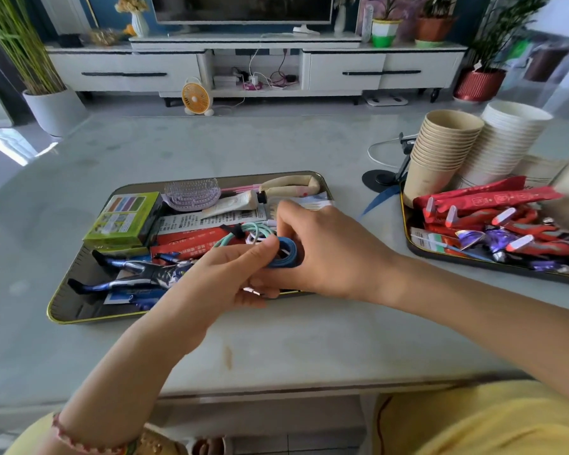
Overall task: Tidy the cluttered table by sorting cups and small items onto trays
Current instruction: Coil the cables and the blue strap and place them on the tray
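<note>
Left hand (224, 274): thumb and fingers pinch a blue coil (284, 254) of flat band. Right hand (329, 254): fingers curled over the coil's other side, holding it too. The hands touch each other. The coil is above the near right part of the centre tray (79, 305).

Centre tray, contents:
- teal cable (243, 232) and red packets (191, 243), just beyond the left hand
- blue-silver toy figure (135, 274), near left
- green boxes (125, 218), stacked, far left
- purple hairbrush (193, 193), cream tube (237, 205) and printed papers, far side

The table (276, 339) carries a second tray (422, 254) to the right of the centre tray. It holds a brown cup stack (440, 149), a white cup stack (503, 142), red sachets (490, 201) and purple wrappers (503, 238). A black stand base (380, 180) sits on the table between the trays.
</note>
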Motion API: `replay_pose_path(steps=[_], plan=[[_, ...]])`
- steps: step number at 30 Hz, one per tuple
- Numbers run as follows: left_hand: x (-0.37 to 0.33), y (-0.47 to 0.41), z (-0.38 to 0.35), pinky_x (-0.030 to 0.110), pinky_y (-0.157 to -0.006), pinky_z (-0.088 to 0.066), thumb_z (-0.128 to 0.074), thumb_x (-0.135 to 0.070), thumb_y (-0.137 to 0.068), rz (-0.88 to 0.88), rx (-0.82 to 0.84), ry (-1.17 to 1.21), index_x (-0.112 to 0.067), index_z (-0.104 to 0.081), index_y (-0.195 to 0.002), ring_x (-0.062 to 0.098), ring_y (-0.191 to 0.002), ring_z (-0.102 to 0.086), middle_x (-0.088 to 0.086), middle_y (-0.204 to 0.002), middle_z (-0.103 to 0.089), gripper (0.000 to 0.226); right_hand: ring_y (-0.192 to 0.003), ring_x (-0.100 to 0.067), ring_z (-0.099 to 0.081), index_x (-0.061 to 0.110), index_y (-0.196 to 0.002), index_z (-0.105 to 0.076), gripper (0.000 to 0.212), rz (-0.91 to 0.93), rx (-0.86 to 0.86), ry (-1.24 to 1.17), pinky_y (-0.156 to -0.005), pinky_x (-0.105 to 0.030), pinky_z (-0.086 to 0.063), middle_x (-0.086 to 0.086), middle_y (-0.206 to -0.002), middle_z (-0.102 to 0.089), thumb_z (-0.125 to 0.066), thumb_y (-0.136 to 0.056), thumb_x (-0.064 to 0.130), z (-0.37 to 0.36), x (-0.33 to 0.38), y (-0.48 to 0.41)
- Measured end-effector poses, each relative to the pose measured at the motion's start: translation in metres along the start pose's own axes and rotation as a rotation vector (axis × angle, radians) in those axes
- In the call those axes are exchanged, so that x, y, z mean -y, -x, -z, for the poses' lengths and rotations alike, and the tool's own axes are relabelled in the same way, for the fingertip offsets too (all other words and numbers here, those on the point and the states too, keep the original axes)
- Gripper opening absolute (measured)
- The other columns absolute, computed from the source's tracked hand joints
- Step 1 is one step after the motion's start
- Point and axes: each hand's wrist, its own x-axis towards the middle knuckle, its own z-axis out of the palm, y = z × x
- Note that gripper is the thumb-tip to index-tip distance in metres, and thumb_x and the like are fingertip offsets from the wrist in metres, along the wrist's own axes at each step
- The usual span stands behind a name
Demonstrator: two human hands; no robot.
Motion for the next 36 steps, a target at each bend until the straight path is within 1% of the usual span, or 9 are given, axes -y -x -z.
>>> replay_pose_path(steps=[3,6,12,17,22,25,28,32,36], plan=[[-0.004,-0.002,0.007,0.019,-0.051,-0.047,-0.059,-0.045,-0.067,0.032,0.014,-0.024,-0.008,-0.070,-0.086,0.012,-0.058,-0.058,0.007,-0.066,-0.063,0.043,-0.064,-0.002,-0.055,0.020,-0.096,-0.055,0.033,0.005,0.182,-0.228,-0.060,-0.016,-0.042,0.008,-0.080,-0.062,-0.076,-0.074,0.033,0.006,-0.003,0.000],[-0.008,-0.001,0.019,0.020,-0.054,-0.049,-0.072,-0.040,-0.068,0.048,0.064,-0.078,-0.012,-0.074,-0.075,0.014,-0.062,-0.061,0.009,-0.070,-0.068,0.029,-0.063,-0.016,-0.061,0.026,-0.109,-0.057,0.030,0.036,0.328,-0.298,-0.060,-0.027,-0.049,-0.003,-0.079,-0.067,-0.070,-0.082,0.026,0.013,-0.004,0.002],[-0.006,-0.001,0.011,0.023,-0.062,-0.050,-0.060,-0.055,-0.062,-0.011,0.001,-0.050,-0.002,-0.067,-0.099,0.018,-0.071,-0.062,0.013,-0.079,-0.067,0.064,-0.051,-0.003,-0.051,0.014,-0.090,-0.051,0.036,0.004,0.112,-0.177,-0.049,-0.017,-0.036,0.010,-0.056,-0.052,-0.077,-0.073,0.032,0.004,-0.004,-0.002],[-0.002,0.000,0.004,0.019,-0.057,-0.051,-0.054,-0.047,-0.069,-0.025,0.013,-0.102,-0.005,-0.070,-0.086,0.011,-0.064,-0.061,0.007,-0.071,-0.067,0.048,-0.050,-0.008,-0.045,0.015,-0.085,-0.043,0.045,0.049,-0.005,0.011,-0.052,-0.030,-0.038,0.009,-0.055,-0.047,-0.070,-0.073,0.049,-0.005,-0.002,0.000],[-0.004,-0.001,0.014,0.014,-0.054,-0.049,-0.057,-0.044,-0.066,-0.009,0.014,-0.210,-0.006,-0.068,-0.072,0.007,-0.055,-0.058,0.003,-0.060,-0.065,0.040,-0.071,-0.005,-0.056,0.017,-0.107,-0.056,0.036,0.103,0.164,-0.102,-0.066,-0.027,-0.043,0.009,-0.081,-0.062,-0.071,-0.079,0.035,-0.003,-0.005,-0.001],[-0.005,0.000,0.024,0.015,-0.055,-0.049,-0.068,-0.064,-0.067,0.002,0.075,-0.290,-0.013,-0.072,-0.063,0.008,-0.058,-0.061,0.004,-0.064,-0.069,0.051,-0.077,0.004,-0.054,0.019,-0.117,-0.058,0.037,0.134,0.277,-0.133,-0.074,-0.013,-0.042,0.013,-0.091,-0.062,-0.069,-0.083,0.028,0.000,-0.004,-0.001],[-0.005,0.000,0.026,0.015,-0.056,-0.050,-0.068,-0.078,-0.044,-0.030,0.060,-0.314,-0.016,-0.074,-0.064,0.008,-0.059,-0.062,0.004,-0.064,-0.069,0.066,-0.073,-0.002,-0.058,0.017,-0.105,-0.061,0.030,0.145,0.188,-0.135,-0.070,-0.020,-0.044,0.010,-0.084,-0.064,-0.072,-0.080,0.028,-0.001,-0.007,-0.002],[-0.004,-0.003,0.014,0.020,-0.059,-0.051,-0.062,-0.061,-0.059,-0.056,-0.064,-0.155,-0.007,-0.070,-0.073,0.012,-0.061,-0.061,0.005,-0.065,-0.067,0.056,-0.054,-0.003,-0.048,0.016,-0.083,-0.050,0.032,0.134,-0.018,-0.067,-0.052,-0.020,-0.037,0.012,-0.059,-0.050,-0.075,-0.075,0.034,-0.004,-0.009,-0.002],[0.000,-0.002,-0.003,0.022,-0.058,-0.051,-0.054,-0.053,-0.064,-0.108,-0.081,-0.132,-0.012,-0.069,-0.076,0.011,-0.057,-0.060,0.002,-0.062,-0.065,0.045,-0.055,-0.018,-0.048,0.016,-0.079,-0.043,0.033,0.151,-0.127,-0.006,-0.051,-0.038,-0.043,0.002,-0.061,-0.054,-0.071,-0.075,0.034,-0.009,-0.007,0.000]])
